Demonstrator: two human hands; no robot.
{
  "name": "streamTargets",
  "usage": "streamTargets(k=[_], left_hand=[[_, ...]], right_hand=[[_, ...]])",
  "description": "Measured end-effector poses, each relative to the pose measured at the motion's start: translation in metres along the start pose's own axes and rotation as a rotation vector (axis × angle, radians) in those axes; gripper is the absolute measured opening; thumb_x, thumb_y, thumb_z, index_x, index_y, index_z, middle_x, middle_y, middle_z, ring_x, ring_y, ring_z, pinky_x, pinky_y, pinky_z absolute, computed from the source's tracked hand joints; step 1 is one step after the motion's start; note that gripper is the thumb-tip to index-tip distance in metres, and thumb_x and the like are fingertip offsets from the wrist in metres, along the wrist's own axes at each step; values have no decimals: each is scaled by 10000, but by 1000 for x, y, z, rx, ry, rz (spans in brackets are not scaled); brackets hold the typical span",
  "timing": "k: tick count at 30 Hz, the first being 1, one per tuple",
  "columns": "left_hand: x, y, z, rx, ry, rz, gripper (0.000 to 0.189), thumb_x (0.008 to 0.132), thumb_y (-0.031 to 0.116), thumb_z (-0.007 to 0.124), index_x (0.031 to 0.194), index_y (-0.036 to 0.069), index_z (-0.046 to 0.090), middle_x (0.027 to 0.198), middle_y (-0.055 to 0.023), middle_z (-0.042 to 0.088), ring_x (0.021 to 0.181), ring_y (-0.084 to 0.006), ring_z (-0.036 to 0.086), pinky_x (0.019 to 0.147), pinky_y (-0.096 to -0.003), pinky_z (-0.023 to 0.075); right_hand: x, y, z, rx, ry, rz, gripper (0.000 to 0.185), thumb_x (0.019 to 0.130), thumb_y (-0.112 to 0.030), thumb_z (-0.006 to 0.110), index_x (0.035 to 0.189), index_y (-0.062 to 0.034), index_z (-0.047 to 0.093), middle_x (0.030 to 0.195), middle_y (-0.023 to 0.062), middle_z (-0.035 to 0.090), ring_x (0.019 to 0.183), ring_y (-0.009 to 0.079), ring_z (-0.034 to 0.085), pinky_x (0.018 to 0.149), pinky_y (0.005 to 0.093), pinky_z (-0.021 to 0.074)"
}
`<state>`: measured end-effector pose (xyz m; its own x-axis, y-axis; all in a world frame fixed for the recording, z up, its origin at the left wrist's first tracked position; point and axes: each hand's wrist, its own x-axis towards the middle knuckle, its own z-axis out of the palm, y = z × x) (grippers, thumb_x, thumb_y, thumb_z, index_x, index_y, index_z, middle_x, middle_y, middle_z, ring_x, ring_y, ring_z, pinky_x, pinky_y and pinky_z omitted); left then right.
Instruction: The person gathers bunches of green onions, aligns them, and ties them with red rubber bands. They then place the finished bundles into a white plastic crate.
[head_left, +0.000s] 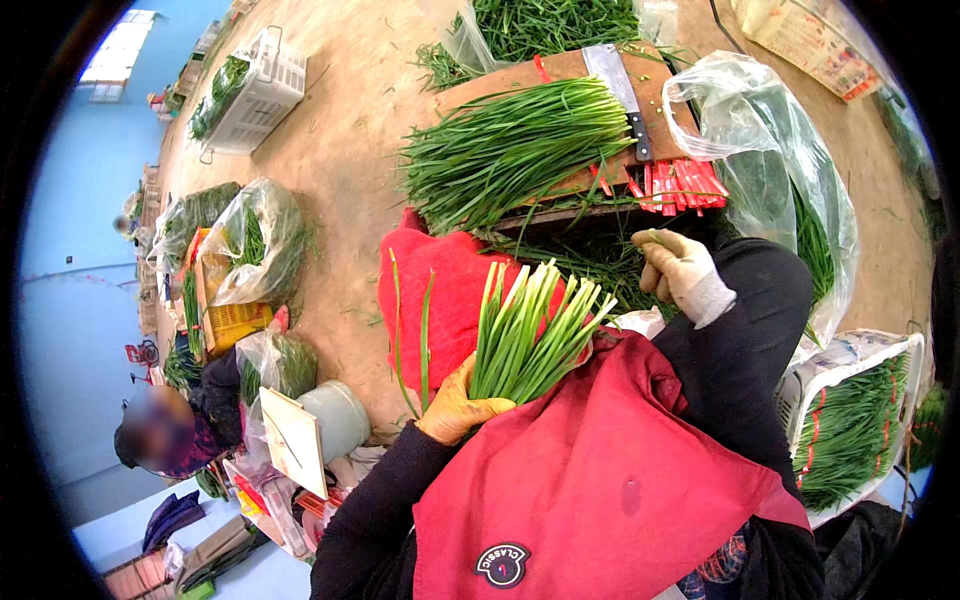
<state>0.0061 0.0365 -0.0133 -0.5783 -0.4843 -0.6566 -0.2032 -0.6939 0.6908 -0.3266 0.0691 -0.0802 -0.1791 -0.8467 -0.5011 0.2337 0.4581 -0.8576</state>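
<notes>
My left hand (457, 405), in a yellowed glove, grips a fanned bunch of garlic chives (529, 337) above my lap, pale cut ends pointing away from me. Two loose blades stick out beside its thumb side. My right hand (675, 270), in a pale glove, hovers over my knee with fingers bent; a tiny green scrap shows at its fingertips, and whether it is pinched is unclear. Beyond both hands, a large pile of chives (517, 150) lies on a wooden board (667, 82). A cleaver-like kitchen knife (619, 90) rests by the pile's cut ends.
Red tie strips (682, 187) lie at the board's near edge. A clear plastic bag (780, 150) of greens stands right of it. A white crate (787, 390) holds tied chive bundles. Red cloth (450, 300) covers my knee. Another person (172, 435) sits at left near a grey bucket (341, 412).
</notes>
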Motion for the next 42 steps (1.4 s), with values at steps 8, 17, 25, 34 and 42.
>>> streamTargets(k=[8,17,25,34,42], left_hand=[[0,1,-16,-150,-36,-12,587,812,101,644,1345,10,416,1284,-85,540,1155,-179,525,1009,-319,385],[3,4,-26,-182,3,-56,505,862,158,594,1321,4,451,1263,-107,555,1127,-203,550,995,-342,411],[5,-10,-33,-283,51,-50,494,882,181,550,1321,-17,440,1264,-131,554,1133,-238,554,999,-359,416],[4,-15,-39,-357,34,-23,495,882,188,551,1314,-26,439,1257,-152,556,1123,-253,564,995,-367,426],[1,-17,-46,-311,40,-25,485,884,205,555,1299,-26,456,1219,-135,583,1092,-224,579,974,-354,439]], right_hand=[[-11,-6,7,-26,-176,0,473,906,-242,573,1308,-12,474,1087,81,626,930,163,598,766,285,510],[-13,15,55,430,-497,-23,533,932,-322,528,1348,-11,410,1057,74,635,806,151,636,589,284,549],[-23,-10,58,355,-450,41,590,865,-195,621,1355,22,376,1080,115,614,794,178,651,647,277,554],[-21,2,46,397,-470,12,674,779,35,604,1385,44,310,1121,160,586,918,230,626,794,333,539],[2,25,29,12,105,-207,502,763,151,466,1230,-15,541,1011,118,638,835,162,620,763,281,518]])
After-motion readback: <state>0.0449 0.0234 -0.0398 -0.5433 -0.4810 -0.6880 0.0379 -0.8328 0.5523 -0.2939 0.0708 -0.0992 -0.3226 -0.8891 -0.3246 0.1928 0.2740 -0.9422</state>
